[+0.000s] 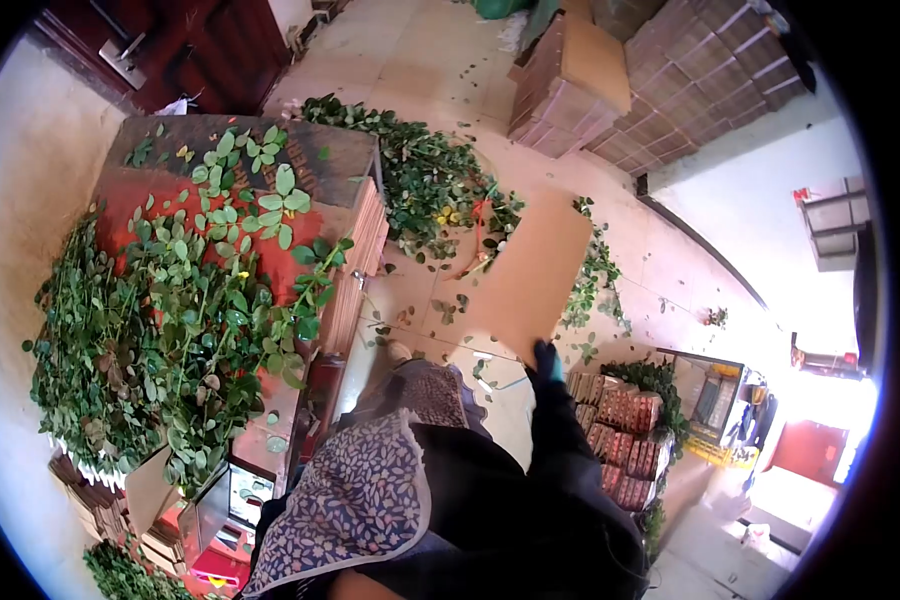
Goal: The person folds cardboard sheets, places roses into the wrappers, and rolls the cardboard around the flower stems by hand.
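My right hand, in a dark glove, reaches forward from a black sleeve. Its fingers are closed on the near end of a flat brown cardboard sheet. The sheet hangs at a slant over the tiled floor, hiding part of the scattered leaves below it. My left hand does not show. A patterned apron covers my front. To my left, a big heap of leafy green stems lies on a red-topped table.
More cut foliage lies on the floor beyond the table. Stacked cardboard stands at the far wall. Wrapped bundles sit at my right near a yellow crate. A dark red door is at the upper left.
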